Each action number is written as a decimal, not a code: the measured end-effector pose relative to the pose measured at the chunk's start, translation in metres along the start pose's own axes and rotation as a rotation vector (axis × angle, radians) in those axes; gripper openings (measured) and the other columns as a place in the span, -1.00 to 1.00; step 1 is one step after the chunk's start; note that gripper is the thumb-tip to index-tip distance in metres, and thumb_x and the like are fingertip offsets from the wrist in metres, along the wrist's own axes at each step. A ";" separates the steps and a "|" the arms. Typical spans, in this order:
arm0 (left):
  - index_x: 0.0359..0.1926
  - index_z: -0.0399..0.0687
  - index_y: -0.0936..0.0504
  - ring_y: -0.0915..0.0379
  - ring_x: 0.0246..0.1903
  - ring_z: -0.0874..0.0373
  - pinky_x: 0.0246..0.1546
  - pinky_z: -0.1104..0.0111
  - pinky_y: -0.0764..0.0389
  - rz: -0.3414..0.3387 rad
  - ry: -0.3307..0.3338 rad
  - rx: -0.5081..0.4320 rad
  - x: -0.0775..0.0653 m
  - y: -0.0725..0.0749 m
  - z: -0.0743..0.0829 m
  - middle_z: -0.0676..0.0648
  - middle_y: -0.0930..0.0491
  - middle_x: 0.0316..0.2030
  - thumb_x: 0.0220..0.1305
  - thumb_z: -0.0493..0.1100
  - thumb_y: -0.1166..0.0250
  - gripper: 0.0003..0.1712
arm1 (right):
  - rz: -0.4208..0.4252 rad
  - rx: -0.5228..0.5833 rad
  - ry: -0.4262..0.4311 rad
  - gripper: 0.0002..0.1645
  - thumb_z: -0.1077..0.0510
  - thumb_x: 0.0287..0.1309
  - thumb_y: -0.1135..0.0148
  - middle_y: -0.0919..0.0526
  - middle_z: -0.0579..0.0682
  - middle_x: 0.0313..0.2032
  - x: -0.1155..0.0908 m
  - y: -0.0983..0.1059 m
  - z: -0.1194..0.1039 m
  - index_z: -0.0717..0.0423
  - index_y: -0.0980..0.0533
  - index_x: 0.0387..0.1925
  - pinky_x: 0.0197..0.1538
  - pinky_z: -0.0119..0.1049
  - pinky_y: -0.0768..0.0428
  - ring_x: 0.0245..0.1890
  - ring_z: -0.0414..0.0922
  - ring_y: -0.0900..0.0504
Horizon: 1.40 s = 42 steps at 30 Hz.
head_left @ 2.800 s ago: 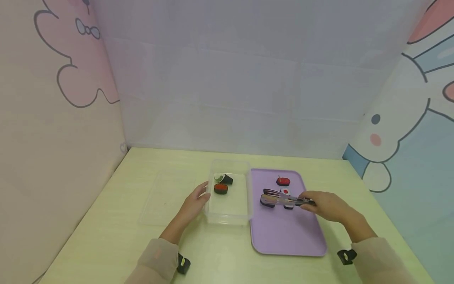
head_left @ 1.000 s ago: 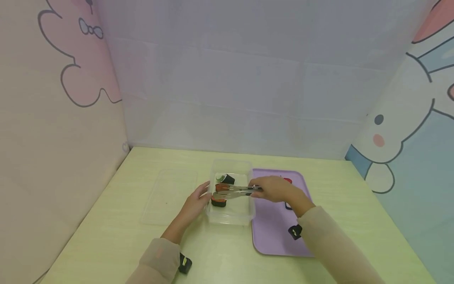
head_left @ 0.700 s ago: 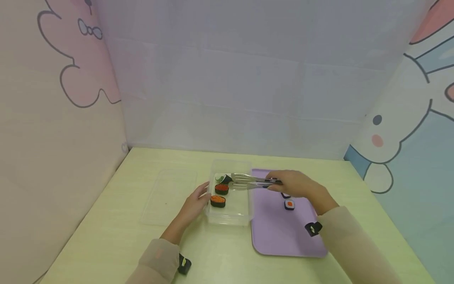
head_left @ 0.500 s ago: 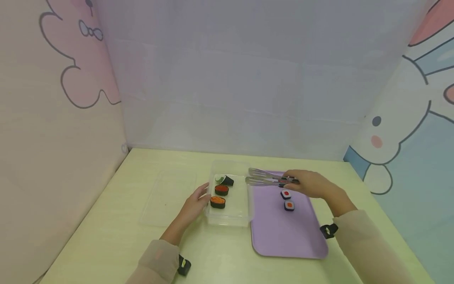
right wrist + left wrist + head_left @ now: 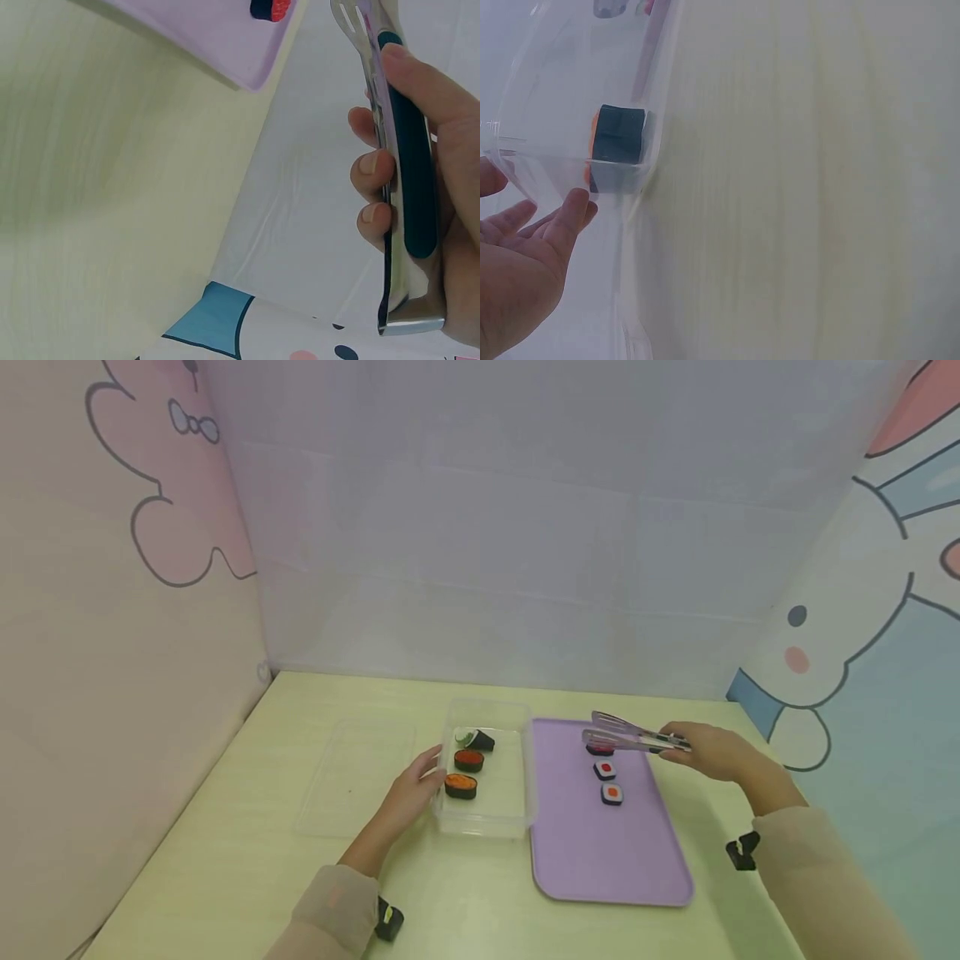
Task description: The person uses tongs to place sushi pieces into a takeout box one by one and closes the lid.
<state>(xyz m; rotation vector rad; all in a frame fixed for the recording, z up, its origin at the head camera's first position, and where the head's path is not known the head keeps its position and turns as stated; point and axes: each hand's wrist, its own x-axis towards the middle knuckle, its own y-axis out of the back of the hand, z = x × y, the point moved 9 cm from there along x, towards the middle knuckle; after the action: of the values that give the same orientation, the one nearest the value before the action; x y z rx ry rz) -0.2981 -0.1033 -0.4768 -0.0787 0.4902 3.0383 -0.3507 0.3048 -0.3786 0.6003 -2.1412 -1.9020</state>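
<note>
My left hand (image 5: 408,793) touches the left wall of the clear plastic container (image 5: 504,827), its fingers loosely extended. Inside lie a cone-shaped hand roll (image 5: 482,741), a red-topped sushi (image 5: 468,761) and an orange-topped sushi (image 5: 461,787), whose dark side shows in the left wrist view. My right hand (image 5: 705,750) grips metal tongs (image 5: 412,165) by their dark green handles. The tongs' spread tips hang over the far part of the purple tray (image 5: 600,860), partly covering another red-topped sushi (image 5: 600,749). Nearer on the tray sit two square sushi rolls (image 5: 604,770).
A flat transparent lid (image 5: 356,777) lies on the pale wooden table (image 5: 465,902), left of the container. The tray stands against the container's right side. A cloth backdrop (image 5: 465,568) with cartoon figures encloses the table's back and sides.
The tongs carried the orange-topped sushi from the tray into the container and let go of it. My right hand then moved back right with the tongs. The left hand stayed at the container.
</note>
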 end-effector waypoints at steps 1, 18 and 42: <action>0.45 -0.06 -0.24 -0.27 0.26 -0.26 0.20 -0.10 -0.31 0.001 0.006 -0.003 0.000 0.000 0.000 -0.32 -0.31 0.32 0.47 -0.12 -0.09 -0.42 | -0.004 -0.002 -0.003 -0.46 -0.07 0.29 -0.23 -0.61 0.23 -0.06 0.000 -0.001 0.003 0.26 -0.48 0.09 -0.11 0.21 -0.51 -0.11 0.21 -0.59; 0.45 -0.03 -0.24 -0.26 0.27 -0.26 0.19 -0.12 -0.31 -0.007 0.004 -0.012 0.001 -0.001 -0.003 -0.31 -0.29 0.33 0.47 -0.11 -0.08 -0.41 | -0.061 0.015 -0.001 -0.57 -0.06 0.32 -0.19 -0.63 0.15 -0.15 0.012 -0.025 0.022 0.19 -0.50 0.02 -0.15 0.19 -0.52 -0.17 0.15 -0.60; 0.46 -0.03 -0.23 -0.27 0.26 -0.25 0.20 -0.10 -0.32 -0.008 0.013 -0.008 0.000 0.000 -0.002 -0.31 -0.30 0.33 0.48 -0.12 -0.07 -0.41 | 0.101 0.036 0.104 -0.59 -0.01 0.36 -0.18 -0.64 0.09 -0.07 0.032 0.026 -0.064 0.17 -0.52 0.09 -0.06 0.14 -0.52 -0.12 0.08 -0.61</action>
<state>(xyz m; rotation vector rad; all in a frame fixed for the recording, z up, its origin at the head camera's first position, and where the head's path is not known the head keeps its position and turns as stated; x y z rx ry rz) -0.2979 -0.1035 -0.4785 -0.1003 0.4777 3.0340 -0.3568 0.2356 -0.3478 0.5726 -2.1037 -1.7440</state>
